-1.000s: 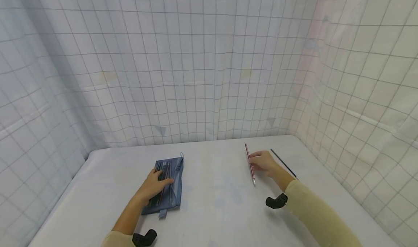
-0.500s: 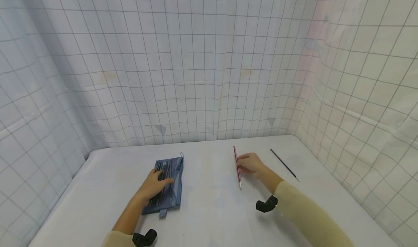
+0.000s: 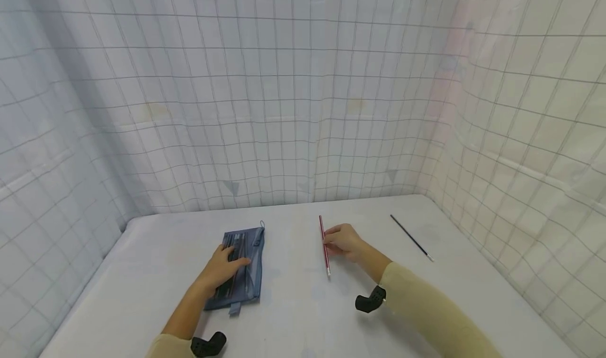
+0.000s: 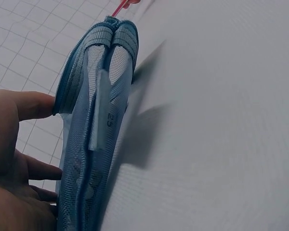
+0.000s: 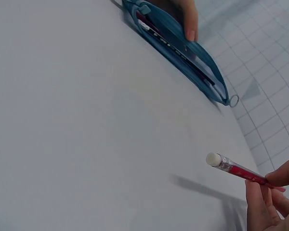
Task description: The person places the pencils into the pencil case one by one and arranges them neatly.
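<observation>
A blue mesh pencil case lies on the left half of the table, with several pencils visible inside. My left hand rests on its top with fingers spread. In the left wrist view the thumb touches the zipped edge. From the right wrist view, the case's zip side gapes toward my right hand. Over the middle of the table, my right hand pinches a red pencil near its middle. Its white eraser end points toward the near side.
A black pencil with a white end lies slantwise at the right of the white table. White gridded curtains enclose the back and both sides. A metal ring hangs from the case's far corner.
My right hand has carried the red pencil leftward, away from the black pencil and toward the pencil case. The left hand stays in place on the case.
</observation>
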`<state>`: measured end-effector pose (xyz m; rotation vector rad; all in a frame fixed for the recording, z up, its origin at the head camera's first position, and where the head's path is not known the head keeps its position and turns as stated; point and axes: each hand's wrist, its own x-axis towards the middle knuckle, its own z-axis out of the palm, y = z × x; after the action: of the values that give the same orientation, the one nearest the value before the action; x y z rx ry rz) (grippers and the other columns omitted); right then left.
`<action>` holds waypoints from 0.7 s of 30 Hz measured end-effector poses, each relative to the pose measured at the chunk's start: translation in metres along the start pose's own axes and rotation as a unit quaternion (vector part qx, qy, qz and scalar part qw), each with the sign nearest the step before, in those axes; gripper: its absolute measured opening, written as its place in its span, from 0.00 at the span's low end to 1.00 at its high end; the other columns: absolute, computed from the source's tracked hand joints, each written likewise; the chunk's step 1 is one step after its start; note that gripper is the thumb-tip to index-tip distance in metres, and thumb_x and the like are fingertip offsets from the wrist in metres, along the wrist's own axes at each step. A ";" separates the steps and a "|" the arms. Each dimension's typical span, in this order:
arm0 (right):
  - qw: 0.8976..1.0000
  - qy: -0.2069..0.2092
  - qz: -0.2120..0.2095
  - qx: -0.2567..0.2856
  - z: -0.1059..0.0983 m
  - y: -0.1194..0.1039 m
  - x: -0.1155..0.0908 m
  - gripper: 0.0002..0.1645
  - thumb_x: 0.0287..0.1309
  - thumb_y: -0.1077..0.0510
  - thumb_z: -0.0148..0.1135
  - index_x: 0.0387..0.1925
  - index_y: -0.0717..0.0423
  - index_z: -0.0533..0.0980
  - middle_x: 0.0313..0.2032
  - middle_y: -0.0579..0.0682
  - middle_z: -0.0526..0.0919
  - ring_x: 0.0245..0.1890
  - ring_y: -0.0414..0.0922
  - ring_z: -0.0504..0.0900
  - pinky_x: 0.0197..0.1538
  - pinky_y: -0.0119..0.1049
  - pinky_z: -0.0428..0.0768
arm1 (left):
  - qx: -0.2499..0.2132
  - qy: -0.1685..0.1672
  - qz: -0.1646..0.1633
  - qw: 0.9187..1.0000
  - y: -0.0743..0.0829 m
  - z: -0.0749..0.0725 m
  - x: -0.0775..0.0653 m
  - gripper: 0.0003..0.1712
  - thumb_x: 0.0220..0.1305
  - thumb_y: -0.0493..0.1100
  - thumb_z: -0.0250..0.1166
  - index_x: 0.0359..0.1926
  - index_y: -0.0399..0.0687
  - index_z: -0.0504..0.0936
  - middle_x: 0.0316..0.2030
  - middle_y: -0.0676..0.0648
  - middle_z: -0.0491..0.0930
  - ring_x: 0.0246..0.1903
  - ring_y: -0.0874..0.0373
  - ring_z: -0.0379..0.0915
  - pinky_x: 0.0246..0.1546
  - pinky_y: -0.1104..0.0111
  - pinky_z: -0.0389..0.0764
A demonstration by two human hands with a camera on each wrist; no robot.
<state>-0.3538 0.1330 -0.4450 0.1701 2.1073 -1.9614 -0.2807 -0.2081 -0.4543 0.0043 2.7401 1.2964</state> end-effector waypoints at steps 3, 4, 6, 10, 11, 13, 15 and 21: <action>1.000 -0.011 0.000 0.005 0.015 -0.001 -0.001 0.15 0.62 0.73 0.65 0.50 0.71 0.78 0.42 0.58 0.79 0.35 0.45 0.82 0.35 0.34 0.86 | 0.000 -0.002 0.002 1.000 0.000 0.000 0.000 0.48 0.74 0.53 0.61 0.75 0.19 0.53 0.75 0.18 0.36 0.72 0.18 0.35 0.66 0.28 0.50; 1.000 -0.015 -0.001 0.007 0.020 -0.001 -0.002 0.15 0.62 0.73 0.65 0.50 0.71 0.78 0.41 0.58 0.79 0.34 0.45 0.82 0.35 0.34 0.86 | 0.000 -0.003 0.002 1.000 0.000 0.000 0.000 0.48 0.74 0.53 0.61 0.75 0.19 0.53 0.75 0.18 0.36 0.72 0.18 0.35 0.66 0.28 0.50; 1.000 -0.023 -0.002 0.010 0.029 -0.002 -0.003 0.14 0.62 0.73 0.64 0.50 0.71 0.78 0.41 0.58 0.79 0.34 0.44 0.82 0.35 0.34 0.86 | -0.001 -0.006 0.003 1.000 0.001 0.000 0.001 0.48 0.74 0.53 0.61 0.75 0.19 0.52 0.75 0.18 0.35 0.72 0.18 0.34 0.66 0.28 0.50; 0.999 -0.046 0.000 0.016 0.048 -0.002 -0.003 0.13 0.62 0.73 0.64 0.49 0.71 0.78 0.40 0.57 0.80 0.33 0.44 0.82 0.35 0.33 0.86 | -0.003 -0.006 0.002 1.000 0.001 0.000 0.001 0.48 0.74 0.53 0.61 0.75 0.19 0.52 0.75 0.18 0.35 0.72 0.18 0.34 0.66 0.28 0.49; 0.999 -0.050 0.000 0.016 0.053 -0.001 -0.003 0.13 0.61 0.73 0.64 0.49 0.70 0.78 0.39 0.57 0.80 0.33 0.44 0.82 0.35 0.33 0.86 | -0.002 -0.006 0.002 1.000 0.001 0.000 0.001 0.48 0.74 0.53 0.61 0.75 0.19 0.53 0.75 0.18 0.35 0.72 0.18 0.34 0.66 0.28 0.49; 0.998 -0.057 -0.001 0.014 0.061 0.000 -0.001 0.13 0.61 0.73 0.65 0.48 0.70 0.79 0.39 0.56 0.80 0.32 0.44 0.82 0.35 0.34 0.86 | 0.000 -0.005 0.002 1.000 0.000 0.000 0.002 0.48 0.74 0.53 0.61 0.74 0.19 0.53 0.75 0.18 0.36 0.72 0.18 0.34 0.66 0.28 0.49; 0.998 -0.059 -0.001 0.014 0.068 0.001 0.001 0.12 0.61 0.72 0.65 0.47 0.69 0.79 0.38 0.56 0.81 0.32 0.43 0.83 0.34 0.34 0.86 | 0.001 -0.005 0.002 1.000 0.000 0.000 0.002 0.48 0.74 0.54 0.61 0.75 0.20 0.53 0.75 0.18 0.36 0.73 0.18 0.34 0.67 0.28 0.50; 0.998 -0.057 -0.008 0.006 0.085 0.003 0.002 0.10 0.60 0.71 0.67 0.44 0.67 0.80 0.38 0.57 0.82 0.32 0.44 0.83 0.33 0.33 0.86 | 0.006 -0.006 0.005 1.000 0.000 -0.001 0.002 0.49 0.73 0.55 0.62 0.74 0.19 0.53 0.74 0.17 0.37 0.72 0.18 0.35 0.66 0.28 0.51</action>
<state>-0.3463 0.0483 -0.4533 0.0417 2.0306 -1.9458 -0.2829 -0.2088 -0.4535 0.0259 2.7419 1.2771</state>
